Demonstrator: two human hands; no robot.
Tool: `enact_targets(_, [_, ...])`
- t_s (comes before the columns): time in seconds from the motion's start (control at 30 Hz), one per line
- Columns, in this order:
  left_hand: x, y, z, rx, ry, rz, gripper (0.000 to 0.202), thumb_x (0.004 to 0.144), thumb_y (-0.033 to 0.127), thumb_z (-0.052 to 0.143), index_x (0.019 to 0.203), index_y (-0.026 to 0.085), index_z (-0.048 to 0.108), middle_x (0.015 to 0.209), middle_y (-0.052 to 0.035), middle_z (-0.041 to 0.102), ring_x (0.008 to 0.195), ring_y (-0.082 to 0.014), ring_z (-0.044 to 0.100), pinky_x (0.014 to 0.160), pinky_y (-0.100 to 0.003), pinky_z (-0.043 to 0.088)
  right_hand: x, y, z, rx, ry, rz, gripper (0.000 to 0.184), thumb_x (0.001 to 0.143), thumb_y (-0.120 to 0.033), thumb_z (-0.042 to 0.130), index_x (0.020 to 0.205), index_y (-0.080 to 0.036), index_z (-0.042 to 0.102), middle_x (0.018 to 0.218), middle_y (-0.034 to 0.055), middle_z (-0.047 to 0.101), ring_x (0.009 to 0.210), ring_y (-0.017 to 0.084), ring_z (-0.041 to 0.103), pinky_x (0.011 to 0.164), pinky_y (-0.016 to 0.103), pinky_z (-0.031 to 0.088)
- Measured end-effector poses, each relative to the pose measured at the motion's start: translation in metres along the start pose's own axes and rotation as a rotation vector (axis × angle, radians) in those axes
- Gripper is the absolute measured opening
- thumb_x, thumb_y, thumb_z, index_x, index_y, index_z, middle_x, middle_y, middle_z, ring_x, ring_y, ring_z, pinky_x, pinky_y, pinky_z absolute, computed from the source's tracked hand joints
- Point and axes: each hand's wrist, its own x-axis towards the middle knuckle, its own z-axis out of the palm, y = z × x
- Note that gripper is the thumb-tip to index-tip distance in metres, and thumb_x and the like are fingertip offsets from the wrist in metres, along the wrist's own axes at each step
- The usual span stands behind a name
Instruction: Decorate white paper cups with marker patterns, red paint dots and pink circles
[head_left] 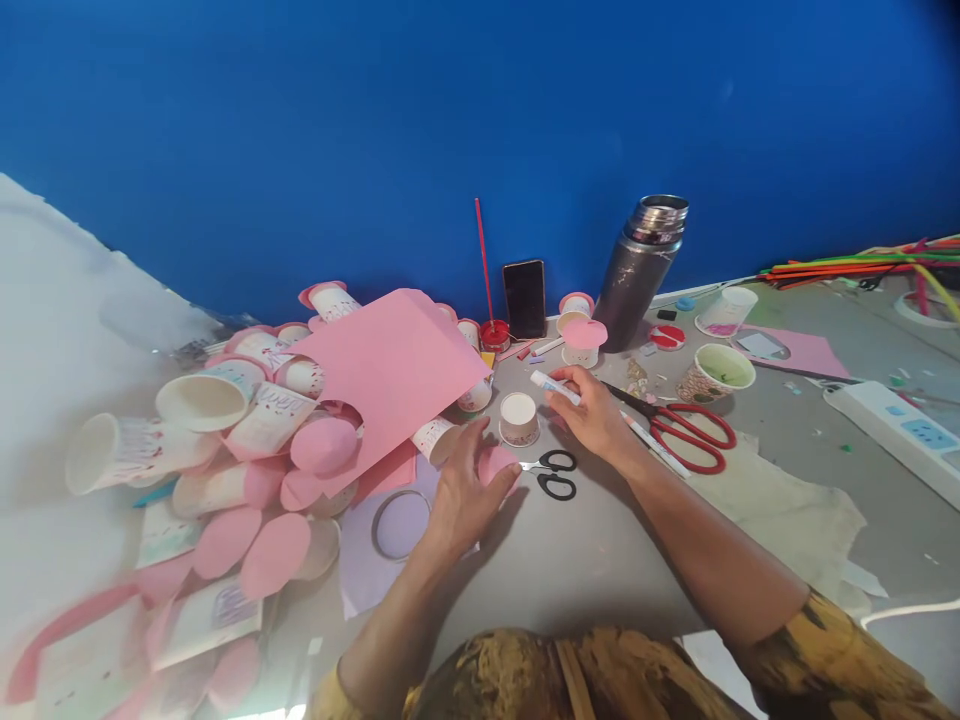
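My left hand (463, 495) holds a small pink paper circle (496, 464) between thumb and fingers. In my right hand (596, 418) is a white glue stick (556, 387), pinched by the fingers and pointing left. Between the hands a small paper cup (519, 415) stands upside down on the table. Just right of the pink circle lie black-handled scissors (556, 476), their blades partly hidden by the circle and my left hand. A white marker (654, 445) and large red-handled scissors (694, 438) lie beside my right wrist.
Many decorated paper cups (270, 420) pile up at left, with a pink paper sheet (397, 370) on top. A tape ring (401, 524) rests on purple paper (356, 570). Behind stand a phone (524, 298) and a dark flask (641, 275). A power strip (900, 430) lies right.
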Motion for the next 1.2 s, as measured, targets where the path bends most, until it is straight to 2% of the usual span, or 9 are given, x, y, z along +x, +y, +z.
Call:
enact_targets(0.07, [0.014, 0.002, 0.006, -0.029, 0.023, -0.035, 0.075, 0.078, 0.036, 0.082, 0.146, 0.024, 0.053, 0.153, -0.0162, 0.056, 0.142, -0.0385, 0.051, 0.116, -0.058, 0.039, -0.001, -0.005, -0.002, 0.005, 0.010, -0.017, 0.028, 0.086, -0.045, 0.065, 0.102, -0.022, 0.064, 0.083, 0.0028, 0.072, 0.072, 0.021, 0.066, 0.071, 0.034, 0.051])
enact_targets(0.17, [0.039, -0.001, 0.021, -0.005, 0.064, 0.044, 0.083, 0.063, 0.032, 0.092, 0.137, 0.019, 0.060, 0.148, -0.0184, 0.058, 0.144, -0.0422, 0.047, 0.119, -0.059, 0.034, -0.003, -0.013, -0.006, 0.035, 0.074, 0.011, 0.030, 0.083, -0.047, 0.069, 0.098, -0.022, 0.064, 0.076, 0.0001, 0.069, 0.064, 0.019, 0.062, 0.065, 0.032, 0.049])
enact_targets(0.3, [0.057, -0.009, 0.035, 0.078, 0.093, 0.171, 0.059, 0.061, 0.025, 0.091, 0.116, 0.020, 0.069, 0.124, -0.0109, 0.071, 0.127, -0.0383, 0.058, 0.111, -0.057, 0.041, -0.003, -0.017, -0.010, 0.058, 0.085, 0.005, 0.030, 0.078, -0.047, 0.073, 0.092, -0.021, 0.067, 0.067, -0.0022, 0.065, 0.059, 0.017, 0.059, 0.058, 0.029, 0.047])
enact_targets(0.4, [0.056, -0.007, 0.035, 0.067, 0.085, 0.190, 0.046, 0.067, 0.024, 0.086, 0.110, 0.020, 0.070, 0.117, -0.0081, 0.073, 0.116, -0.0328, 0.063, 0.105, -0.051, 0.047, -0.004, -0.017, -0.010, 0.035, 0.061, -0.058, 0.028, 0.083, -0.047, 0.070, 0.091, -0.021, 0.068, 0.068, -0.0014, 0.067, 0.059, 0.017, 0.060, 0.060, 0.029, 0.047])
enact_targets(0.57, [0.047, 0.006, 0.027, 0.013, 0.040, 0.175, 0.040, 0.076, 0.024, 0.078, 0.115, 0.021, 0.068, 0.115, -0.0072, 0.075, 0.107, -0.0289, 0.069, 0.096, -0.043, 0.052, -0.008, -0.015, -0.010, -0.050, 0.055, -0.165, 0.026, 0.089, -0.047, 0.065, 0.096, -0.022, 0.068, 0.073, -0.0007, 0.068, 0.061, 0.017, 0.058, 0.062, 0.028, 0.045])
enact_targets(0.67, [0.045, 0.008, 0.025, 0.015, 0.048, 0.188, 0.039, 0.077, 0.023, 0.076, 0.116, 0.021, 0.068, 0.116, -0.0073, 0.075, 0.108, -0.0295, 0.069, 0.096, -0.043, 0.053, -0.010, -0.014, -0.012, -0.078, 0.023, -0.202, 0.026, 0.092, -0.047, 0.063, 0.098, -0.023, 0.067, 0.069, -0.0017, 0.065, 0.060, 0.016, 0.056, 0.060, 0.028, 0.043])
enact_targets(0.87, [0.047, 0.000, 0.024, 0.174, 0.094, 0.308, 0.046, 0.076, 0.015, 0.070, 0.121, 0.022, 0.067, 0.115, -0.0085, 0.070, 0.110, -0.0302, 0.066, 0.099, -0.047, 0.052, -0.018, -0.022, -0.011, -0.158, -0.083, -0.257, 0.022, 0.094, -0.046, 0.060, 0.097, -0.024, 0.066, 0.068, -0.0008, 0.065, 0.058, 0.017, 0.055, 0.061, 0.030, 0.044])
enact_targets(1.03, [0.042, 0.001, 0.024, 0.214, 0.015, 0.339, 0.053, 0.075, 0.012, 0.066, 0.128, 0.020, 0.066, 0.117, -0.0103, 0.064, 0.110, -0.0291, 0.064, 0.098, -0.045, 0.053, -0.026, -0.032, -0.004, -0.159, -0.123, -0.318, 0.018, 0.092, -0.042, 0.061, 0.096, -0.025, 0.065, 0.078, 0.0031, 0.070, 0.062, 0.019, 0.057, 0.061, 0.030, 0.045])
enact_targets(1.2, [0.039, 0.007, 0.024, 0.250, -0.071, 0.333, 0.045, 0.077, 0.012, 0.068, 0.120, 0.021, 0.069, 0.105, -0.0067, 0.062, 0.105, -0.0278, 0.062, 0.095, -0.043, 0.053, -0.029, -0.036, -0.002, -0.119, -0.117, -0.353, 0.020, 0.092, -0.044, 0.060, 0.098, -0.026, 0.066, 0.089, 0.0066, 0.075, 0.073, 0.022, 0.064, 0.068, 0.032, 0.050])
